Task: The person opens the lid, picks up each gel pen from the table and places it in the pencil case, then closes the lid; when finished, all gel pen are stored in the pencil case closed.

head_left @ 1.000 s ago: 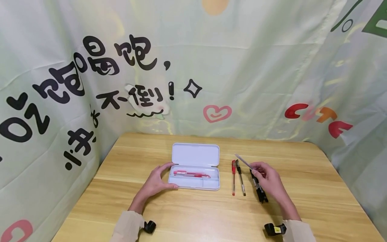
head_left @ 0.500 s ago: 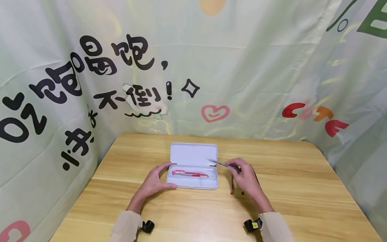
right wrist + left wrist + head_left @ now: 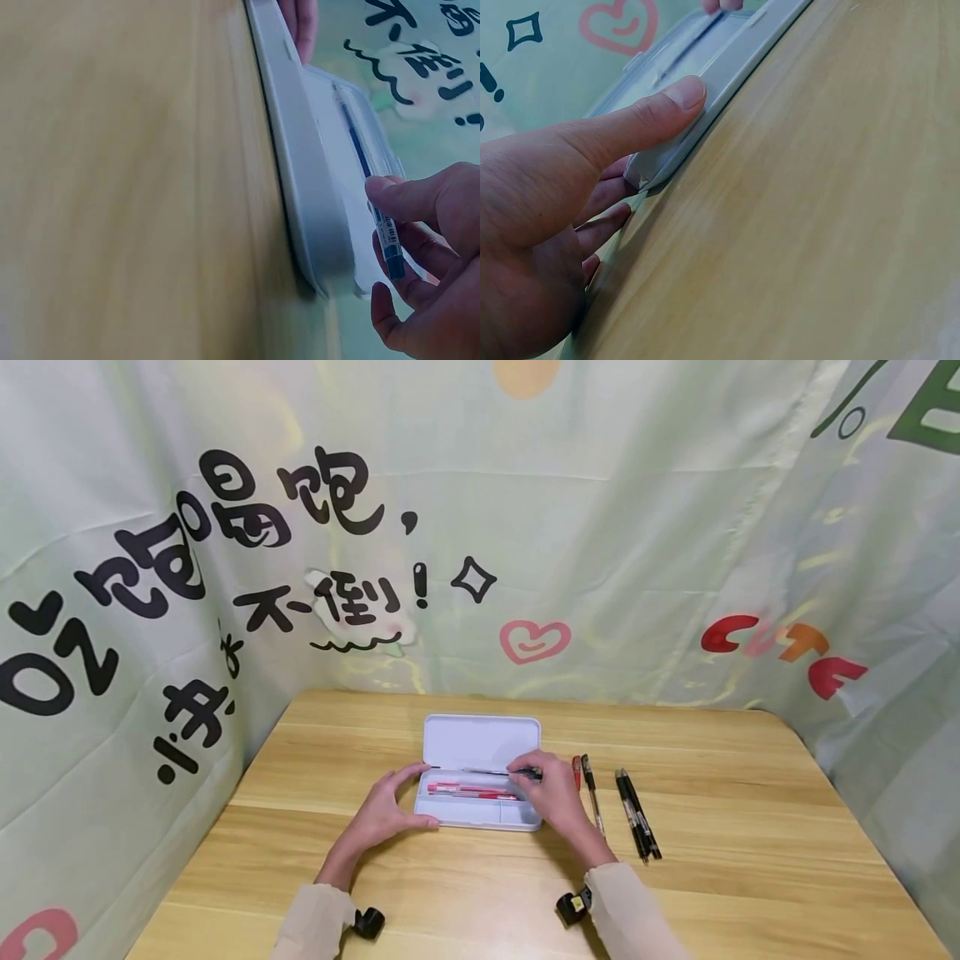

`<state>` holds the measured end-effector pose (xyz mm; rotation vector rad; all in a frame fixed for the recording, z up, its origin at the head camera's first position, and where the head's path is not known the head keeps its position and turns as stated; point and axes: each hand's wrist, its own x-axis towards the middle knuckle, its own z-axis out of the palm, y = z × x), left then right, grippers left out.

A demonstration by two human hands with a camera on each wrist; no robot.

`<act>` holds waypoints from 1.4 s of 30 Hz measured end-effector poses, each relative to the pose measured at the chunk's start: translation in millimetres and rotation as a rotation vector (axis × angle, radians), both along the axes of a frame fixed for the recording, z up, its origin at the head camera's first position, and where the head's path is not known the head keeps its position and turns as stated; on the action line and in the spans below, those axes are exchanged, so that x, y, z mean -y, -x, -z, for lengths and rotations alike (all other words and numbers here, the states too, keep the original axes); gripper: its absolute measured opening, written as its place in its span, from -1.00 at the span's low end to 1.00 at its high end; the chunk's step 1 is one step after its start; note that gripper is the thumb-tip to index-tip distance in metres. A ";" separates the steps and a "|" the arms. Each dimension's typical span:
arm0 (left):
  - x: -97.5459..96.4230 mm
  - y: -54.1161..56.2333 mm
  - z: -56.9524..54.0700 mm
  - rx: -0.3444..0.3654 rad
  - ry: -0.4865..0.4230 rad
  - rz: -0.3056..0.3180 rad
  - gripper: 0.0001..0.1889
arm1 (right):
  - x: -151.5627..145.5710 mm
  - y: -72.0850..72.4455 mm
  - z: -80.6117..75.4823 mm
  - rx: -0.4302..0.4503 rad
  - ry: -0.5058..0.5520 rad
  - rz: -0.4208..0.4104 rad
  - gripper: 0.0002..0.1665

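I've got the left hand (image 3: 384, 810) gripping the case (image 3: 480, 740) by its left end, fingers spread wide across it, mid-surface (image 3: 480, 893) and nearer the far edge. Red pens (image 3: 472, 792) lie inside. Right hand (image 3: 557, 793) has a clear pen (image 3: 388, 236) pinched over the case, fingers nearly together. Toward the right edge: a loose red pen (image 3: 577, 768), a black pen (image 3: 592, 787), then a black pair (image 3: 637, 814).

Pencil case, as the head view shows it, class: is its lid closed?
No, the lid is open, and red pens show inside the pencil case.
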<state>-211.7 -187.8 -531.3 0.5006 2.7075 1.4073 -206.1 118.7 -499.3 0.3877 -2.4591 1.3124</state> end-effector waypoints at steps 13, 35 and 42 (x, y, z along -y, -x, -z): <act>0.2 0.2 -1.1 0.018 0.022 -0.010 0.00 | 35.5 5.3 5.3 -0.017 -0.159 -0.011 -0.86; 1.1 -0.7 -1.2 0.006 0.018 0.000 -0.02 | -29.9 -20.9 -13.4 -0.012 -0.028 0.040 -0.63; -1.6 -0.9 -0.6 -0.005 0.009 0.007 -0.02 | -80.5 -39.9 -14.9 0.022 -0.077 0.141 -0.69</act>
